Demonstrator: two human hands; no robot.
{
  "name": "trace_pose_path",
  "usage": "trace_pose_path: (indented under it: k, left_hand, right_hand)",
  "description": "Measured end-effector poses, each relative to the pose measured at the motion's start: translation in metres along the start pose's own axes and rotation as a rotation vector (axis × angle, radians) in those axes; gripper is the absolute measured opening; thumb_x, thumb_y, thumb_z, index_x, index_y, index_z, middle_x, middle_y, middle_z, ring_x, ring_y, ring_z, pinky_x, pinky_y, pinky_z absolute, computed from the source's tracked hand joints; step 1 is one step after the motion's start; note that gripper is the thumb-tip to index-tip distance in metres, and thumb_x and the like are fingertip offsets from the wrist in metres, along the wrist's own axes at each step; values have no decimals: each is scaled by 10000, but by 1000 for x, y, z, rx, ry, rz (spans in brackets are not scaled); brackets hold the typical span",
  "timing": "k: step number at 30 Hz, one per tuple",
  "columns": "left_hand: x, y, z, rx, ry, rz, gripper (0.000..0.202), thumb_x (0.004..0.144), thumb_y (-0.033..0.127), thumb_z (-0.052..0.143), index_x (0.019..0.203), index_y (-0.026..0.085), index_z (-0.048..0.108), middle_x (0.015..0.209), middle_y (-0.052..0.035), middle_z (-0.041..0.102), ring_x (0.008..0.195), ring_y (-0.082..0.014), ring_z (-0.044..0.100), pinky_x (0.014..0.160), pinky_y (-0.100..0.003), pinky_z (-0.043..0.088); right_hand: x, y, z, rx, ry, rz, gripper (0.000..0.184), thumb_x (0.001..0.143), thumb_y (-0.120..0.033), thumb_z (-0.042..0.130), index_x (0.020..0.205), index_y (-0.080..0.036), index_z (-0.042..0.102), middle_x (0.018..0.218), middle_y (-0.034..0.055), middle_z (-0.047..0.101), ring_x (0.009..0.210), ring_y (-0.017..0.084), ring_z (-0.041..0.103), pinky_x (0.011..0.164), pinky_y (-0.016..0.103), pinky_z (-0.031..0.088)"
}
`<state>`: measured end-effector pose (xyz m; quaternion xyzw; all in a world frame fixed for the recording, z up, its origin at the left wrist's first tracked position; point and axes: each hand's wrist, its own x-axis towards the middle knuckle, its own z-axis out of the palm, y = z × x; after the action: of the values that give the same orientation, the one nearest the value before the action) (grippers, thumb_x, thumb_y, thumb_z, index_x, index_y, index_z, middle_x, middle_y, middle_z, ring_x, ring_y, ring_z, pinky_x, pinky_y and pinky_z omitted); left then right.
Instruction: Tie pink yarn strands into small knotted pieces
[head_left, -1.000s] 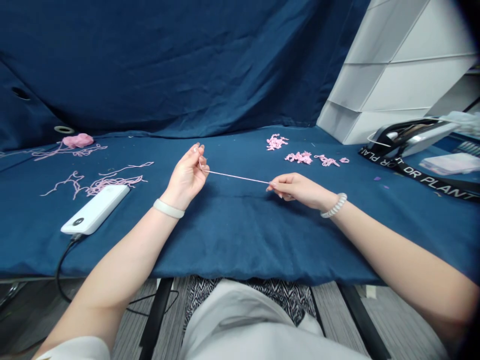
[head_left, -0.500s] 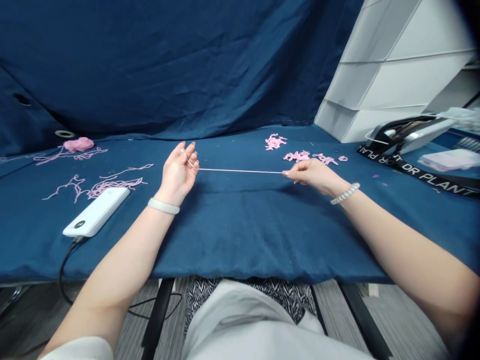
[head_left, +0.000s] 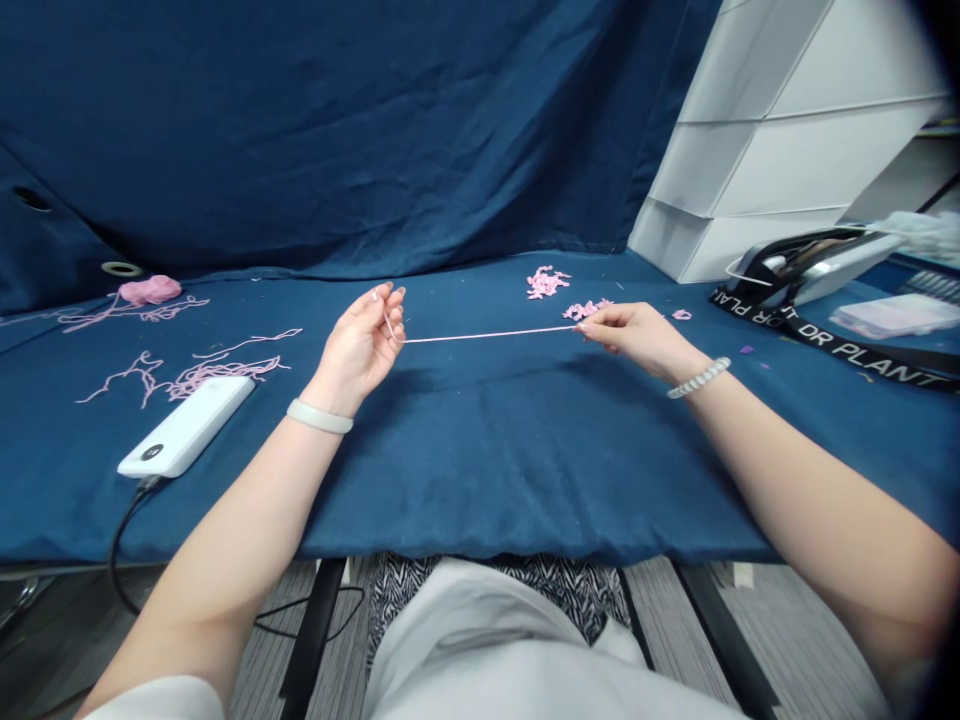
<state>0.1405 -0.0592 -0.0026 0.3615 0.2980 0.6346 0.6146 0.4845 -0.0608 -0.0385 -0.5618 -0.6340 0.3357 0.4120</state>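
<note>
A thin pink strand of yarn (head_left: 487,335) is stretched taut above the blue cloth-covered table (head_left: 480,450). My left hand (head_left: 360,345) pinches its left end, palm turned up, with a short tail curling by the fingertips. My right hand (head_left: 637,335) pinches the right end between thumb and forefinger, close to small piles of pink yarn pieces (head_left: 585,310). Both wrists wear pale bracelets.
A white power bank (head_left: 186,425) with a black cable lies at the left. Loose pink yarn strands (head_left: 202,370) and a pink yarn ball (head_left: 150,290) sit beyond it. White shelving (head_left: 780,150), a black lanyard (head_left: 840,350) and a device stand at the right.
My right hand has moved right and away, drawing the strand longer and level. My left hand shifted slightly and still pinches its end.
</note>
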Motion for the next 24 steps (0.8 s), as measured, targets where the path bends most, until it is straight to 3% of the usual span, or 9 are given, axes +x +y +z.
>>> trace_pose_path:
  k: [5,9,14,17,21,24]
  left_hand:
    - [1,1,0,-48,-22,41,142,881,118,517,967,159,622,707,28,633,566,-17,589,577,-128,512]
    - [3,1,0,-73,-5,69,176,869,68,512,996,140,611,733,29,646,583,-9,599,648,-130,533]
    - [-2,-2,4,-50,-27,29,105,840,60,562,887,130,624,756,20,666,641,-18,628,725,-134,553]
    - [-8,-6,7,-3,-44,14,110,781,69,648,867,135,631,789,9,676,670,-40,645,705,-151,567]
    - [-19,-16,12,92,-149,-14,192,697,185,766,800,121,618,764,-5,669,664,-70,649,698,-215,594]
    - [-31,-26,19,147,-222,-71,258,678,282,786,797,133,612,712,13,649,626,-71,633,709,-280,605]
  right_hand:
    - [1,-1,-1,58,163,2,292,666,-446,735,744,-169,692,698,39,586,542,79,399,465,234,286]
    - [3,2,-1,83,237,1,234,651,-386,741,719,-165,699,721,52,617,543,85,414,464,240,297]
    - [0,-3,0,45,255,-37,211,660,-369,744,710,-168,701,718,47,651,555,97,473,507,252,366]
    - [-11,-18,6,-82,175,-146,202,713,-369,719,746,-170,712,776,60,688,636,135,566,591,280,441]
    - [-37,-43,28,-259,-101,-532,157,830,-300,633,805,-172,720,828,49,692,764,145,622,737,293,490]
    - [-57,-55,47,-257,-227,-714,154,874,-246,593,856,-161,720,830,45,666,776,116,615,738,254,497]
